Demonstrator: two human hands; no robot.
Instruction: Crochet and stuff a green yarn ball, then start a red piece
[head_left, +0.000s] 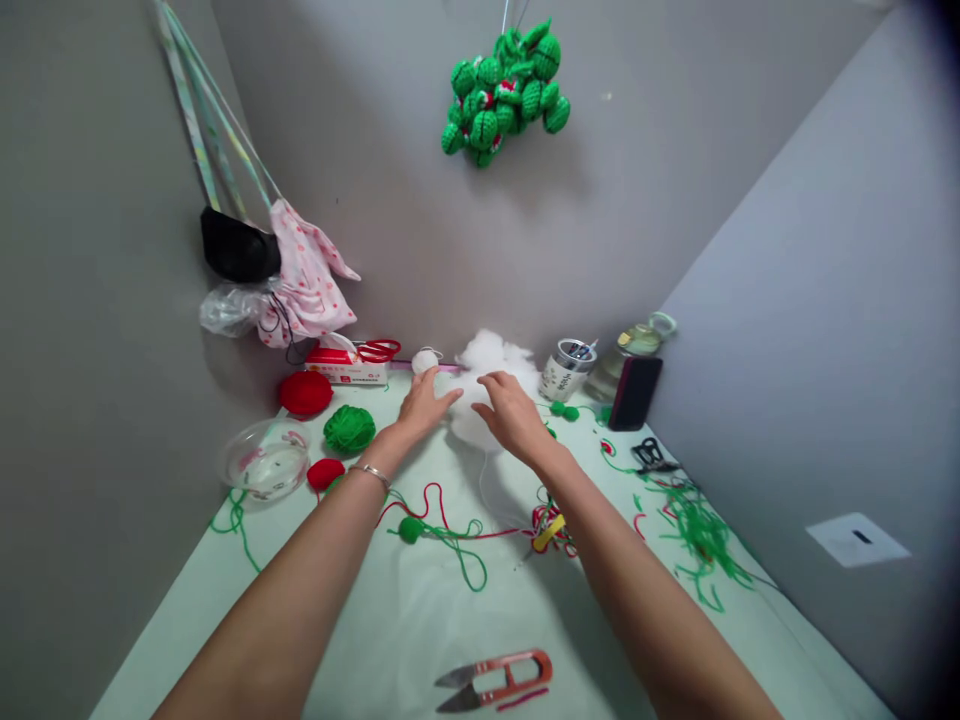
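A mound of white fibre stuffing (495, 352) lies at the back of the table, against the wall. My left hand (426, 408) is at its left side, thumb held away from the fingers, with the fingertips close to a white yarn ball (426, 360). In front of the stuffing's right part is my right hand (511, 415), its thumb and fingers apart and nothing seen between them. Whether either hand touches the fluff, I cannot tell. A thin white strand runs down from the stuffing onto the table. Orange thread snips (510, 675) lie near the front edge.
Red yarn (306, 394), green yarn (349, 429) and a clear bowl (268, 460) stand left. Red scissors (379, 350) rest on a box. Right are a pen tin (568, 370), a phone (636, 393) and green yarn scraps (701, 530). Green crocheted pieces (502, 100) hang above.
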